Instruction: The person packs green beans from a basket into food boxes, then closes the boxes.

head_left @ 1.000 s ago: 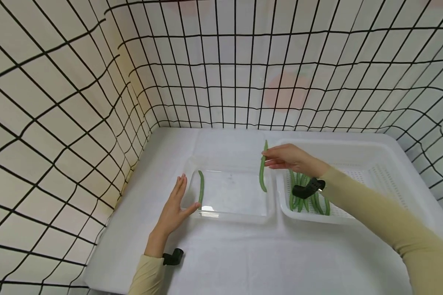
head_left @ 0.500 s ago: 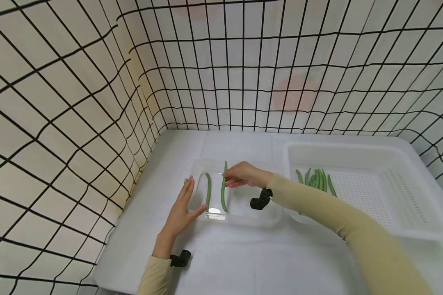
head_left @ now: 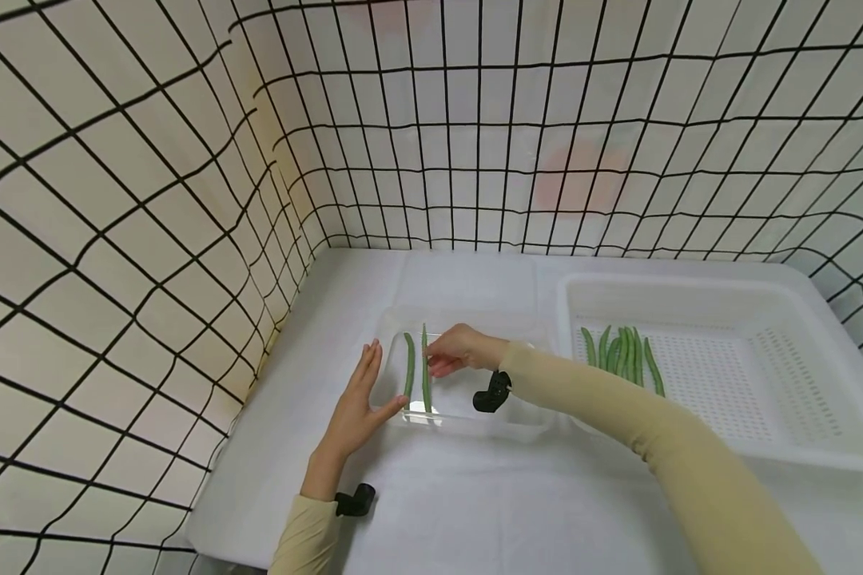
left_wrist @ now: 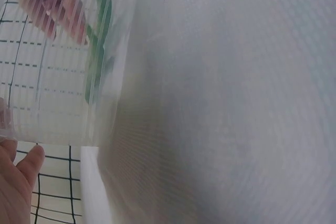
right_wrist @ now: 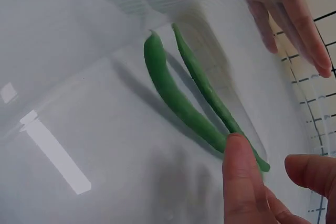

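The right hand (head_left: 455, 351) pinches a bean (head_left: 426, 375) low in the clear box (head_left: 475, 415), beside a first bean (head_left: 409, 374). The left hand (head_left: 359, 399), fingers straight, steadies the box at 9 o'clock. More beans (head_left: 622, 355) wait in the basket (head_left: 798, 447) at 3 o'clock: barely begun, I judge.

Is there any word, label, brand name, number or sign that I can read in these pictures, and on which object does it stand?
There is none to read. The clear tray, the white perforated basket, the green beans, the white table cover and the grid-patterned walls all show no print, and the black wrist mounts show no legible marking.
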Demonstrator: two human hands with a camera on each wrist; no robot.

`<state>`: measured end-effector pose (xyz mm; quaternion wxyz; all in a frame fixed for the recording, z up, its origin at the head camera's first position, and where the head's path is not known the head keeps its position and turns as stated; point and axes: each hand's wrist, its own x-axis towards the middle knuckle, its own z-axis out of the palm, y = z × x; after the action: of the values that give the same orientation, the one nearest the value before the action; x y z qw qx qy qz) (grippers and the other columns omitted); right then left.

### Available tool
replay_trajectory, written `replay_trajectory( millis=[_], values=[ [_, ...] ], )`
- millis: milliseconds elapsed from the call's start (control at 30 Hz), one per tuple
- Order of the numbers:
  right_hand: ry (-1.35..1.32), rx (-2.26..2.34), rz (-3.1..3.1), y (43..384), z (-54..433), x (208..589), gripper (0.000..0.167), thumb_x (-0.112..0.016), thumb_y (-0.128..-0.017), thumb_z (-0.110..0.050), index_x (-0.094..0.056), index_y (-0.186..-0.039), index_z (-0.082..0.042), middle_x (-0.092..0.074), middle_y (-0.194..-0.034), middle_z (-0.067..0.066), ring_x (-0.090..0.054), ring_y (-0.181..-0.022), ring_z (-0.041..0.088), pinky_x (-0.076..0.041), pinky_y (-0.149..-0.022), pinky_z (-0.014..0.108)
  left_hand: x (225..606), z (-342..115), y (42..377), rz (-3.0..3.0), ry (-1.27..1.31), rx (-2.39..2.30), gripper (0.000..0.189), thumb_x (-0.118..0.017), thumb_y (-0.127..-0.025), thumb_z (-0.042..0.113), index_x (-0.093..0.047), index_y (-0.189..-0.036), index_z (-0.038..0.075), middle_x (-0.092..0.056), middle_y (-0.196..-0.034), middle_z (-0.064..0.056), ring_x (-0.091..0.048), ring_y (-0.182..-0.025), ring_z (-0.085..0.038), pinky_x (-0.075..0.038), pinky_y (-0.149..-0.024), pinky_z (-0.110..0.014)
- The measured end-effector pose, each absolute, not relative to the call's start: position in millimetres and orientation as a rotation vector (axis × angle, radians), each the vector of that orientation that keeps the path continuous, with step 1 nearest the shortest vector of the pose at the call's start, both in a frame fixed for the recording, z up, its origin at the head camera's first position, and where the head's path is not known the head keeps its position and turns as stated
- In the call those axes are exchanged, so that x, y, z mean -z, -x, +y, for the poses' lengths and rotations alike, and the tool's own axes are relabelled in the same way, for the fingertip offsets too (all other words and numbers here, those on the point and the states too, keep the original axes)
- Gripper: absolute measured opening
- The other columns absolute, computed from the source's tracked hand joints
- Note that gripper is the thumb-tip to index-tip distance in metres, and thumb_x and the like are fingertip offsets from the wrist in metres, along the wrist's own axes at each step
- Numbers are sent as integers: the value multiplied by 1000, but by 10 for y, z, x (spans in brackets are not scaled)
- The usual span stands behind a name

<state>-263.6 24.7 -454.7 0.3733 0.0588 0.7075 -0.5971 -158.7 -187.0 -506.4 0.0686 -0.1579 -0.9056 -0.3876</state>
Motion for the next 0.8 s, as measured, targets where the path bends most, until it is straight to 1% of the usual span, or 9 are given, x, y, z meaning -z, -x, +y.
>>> replay_trajectory(
  millis=[100, 167, 300, 433, 500, 633, 700, 800],
  values=[
    [-165, 1515, 1791, 2631, 282, 4557, 32, -58, -93, -4, -54, -118, 16, -65, -85, 19, -67, -62, 20, -56, -69, 33, 5065, -1859, 1589, -2727, 479, 1162, 94, -70, -84, 46, -13, -154, 20, -8, -158, 2, -5, -143, -18, -24, -105, -58],
    [-167, 1500, 1794, 2621, 322, 4535, 36, -58, -93, -5, -51, -122, 15, -65, -92, 22, -67, -65, 21, -55, -71, 34, 5066, -1857, 1589, -2731, 470, 1157, 94, -70, -83, 47, -13, -154, 20, -9, -158, 1, -6, -143, -18, -24, -105, -58],
    [-121, 1473, 1817, 2605, 442, 4457, 39, -57, -94, -9, -52, -125, 13, -63, -108, 26, -68, -71, 21, -55, -73, 34, 5067, -1867, 1588, -2739, 453, 1158, 94, -69, -83, 47, -14, -154, 20, -8, -158, 1, -5, -143, -16, -23, -106, -56],
    [-68, 1467, 1836, 2603, 670, 4300, 43, -59, -94, -16, -51, -127, 9, -60, -117, 25, -68, -81, 23, -54, -77, 35, 5064, -1856, 1599, -2743, 456, 1159, 94, -69, -84, 48, -13, -154, 19, -6, -158, 5, -4, -143, -17, -22, -107, -55],
    [-35, 1481, 1842, 2601, 839, 4224, 45, -60, -93, -19, -51, -129, 8, -58, -120, 25, -67, -88, 24, -53, -79, 35, 5065, -1852, 1603, -2747, 462, 1154, 95, -69, -84, 48, -12, -154, 19, -4, -158, 7, -4, -143, -17, -21, -107, -55],
    [2, 1532, 1855, 2593, 1272, 4098, 47, -62, -93, -24, -52, -128, 5, -55, -125, 25, -64, -98, 26, -51, -84, 37, 5061, -1849, 1599, -2748, 468, 1149, 95, -69, -84, 47, -12, -154, 18, -4, -158, 6, -5, -143, -19, -22, -106, -56],
    [7, 1555, 1865, 2598, 1520, 4053, 48, -62, -93, -27, -51, -128, 4, -53, -127, 24, -63, -101, 27, -51, -85, 38, 5058, -1849, 1593, -2744, 465, 1153, 95, -70, -84, 45, -12, -154, 19, -5, -158, 4, -4, -143, -18, -22, -106, -57],
    [-5, 1577, 1906, 2590, 1888, 3965, 52, -61, -94, -29, -48, -130, 6, -54, -125, 22, -63, -101, 25, -50, -87, 38, 5063, -1850, 1586, -2735, 461, 1158, 94, -71, -84, 42, -14, -154, 16, -8, -158, 0, -5, -143, -19, -22, -106, -57]
  ],
)
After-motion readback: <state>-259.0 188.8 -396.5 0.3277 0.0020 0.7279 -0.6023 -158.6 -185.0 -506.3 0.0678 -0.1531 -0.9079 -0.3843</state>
